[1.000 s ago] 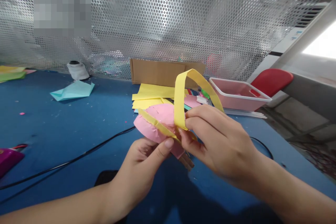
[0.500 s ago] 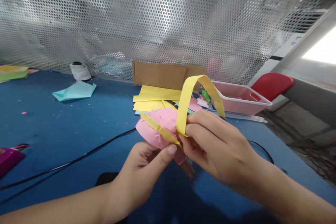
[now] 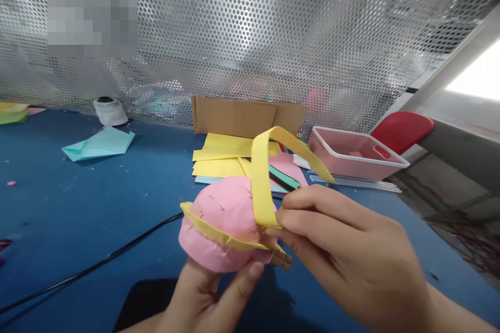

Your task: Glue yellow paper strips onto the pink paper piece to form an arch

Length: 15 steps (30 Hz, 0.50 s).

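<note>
A round pink paper ball point(image 3: 222, 218) with a yellow band around its middle is held up above the blue table point(image 3: 97, 213). My left hand point(image 3: 207, 296) cradles it from below, thumb against its lower edge. My right hand point(image 3: 351, 255) pinches the end of a yellow paper strip point(image 3: 265, 177) against the ball's right side. The strip arches up and over like a handle. A small brown stick end pokes out under the ball.
Yellow paper sheets point(image 3: 219, 153), a cardboard piece point(image 3: 246, 117) and a pink plastic tray point(image 3: 351, 151) lie behind. A light-blue folded paper point(image 3: 99, 144) sits at the left. A black cable point(image 3: 89, 268) crosses the table. Perforated metal mesh point(image 3: 250, 31) walls the back. A red chair point(image 3: 402, 125) stands at the right.
The ball has turned and come closer, showing more of its rounded pink top. My left hand has dropped lower beneath it. My right hand keeps pinching the strip.
</note>
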{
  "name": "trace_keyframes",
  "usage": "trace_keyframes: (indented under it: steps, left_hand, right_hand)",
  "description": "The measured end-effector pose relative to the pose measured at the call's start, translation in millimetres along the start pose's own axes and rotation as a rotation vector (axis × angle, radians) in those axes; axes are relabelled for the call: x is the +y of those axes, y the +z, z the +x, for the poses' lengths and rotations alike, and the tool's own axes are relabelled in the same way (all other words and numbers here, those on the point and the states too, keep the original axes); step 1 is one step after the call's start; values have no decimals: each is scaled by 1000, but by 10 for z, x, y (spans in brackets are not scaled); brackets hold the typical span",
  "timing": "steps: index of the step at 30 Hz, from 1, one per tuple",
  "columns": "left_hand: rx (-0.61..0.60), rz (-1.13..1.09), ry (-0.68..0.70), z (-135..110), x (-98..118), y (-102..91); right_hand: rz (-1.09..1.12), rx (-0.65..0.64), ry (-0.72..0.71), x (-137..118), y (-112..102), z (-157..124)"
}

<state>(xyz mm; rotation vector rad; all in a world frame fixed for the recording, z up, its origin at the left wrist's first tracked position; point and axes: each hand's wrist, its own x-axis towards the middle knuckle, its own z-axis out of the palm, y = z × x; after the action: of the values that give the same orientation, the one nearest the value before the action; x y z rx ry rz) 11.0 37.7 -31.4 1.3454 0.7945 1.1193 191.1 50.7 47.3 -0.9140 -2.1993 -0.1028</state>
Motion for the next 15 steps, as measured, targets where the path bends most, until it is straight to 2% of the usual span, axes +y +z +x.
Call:
trace_keyframes:
  steps: [4, 8, 11, 15]
  left_hand:
    - [32, -6, -20, 4, -89, -29]
    - [-27, -20, -40, 80, -149, -34]
    - [-31, -15, -39, 114, -98, 0]
    - [-52, -55, -93, 34, 81, 55]
  right_hand:
    - [115, 56, 61, 37, 11, 44]
    - [204, 3, 55, 55, 2, 63]
    - [213, -24, 56, 57, -33, 87]
    - [234, 21, 27, 67, -88, 128]
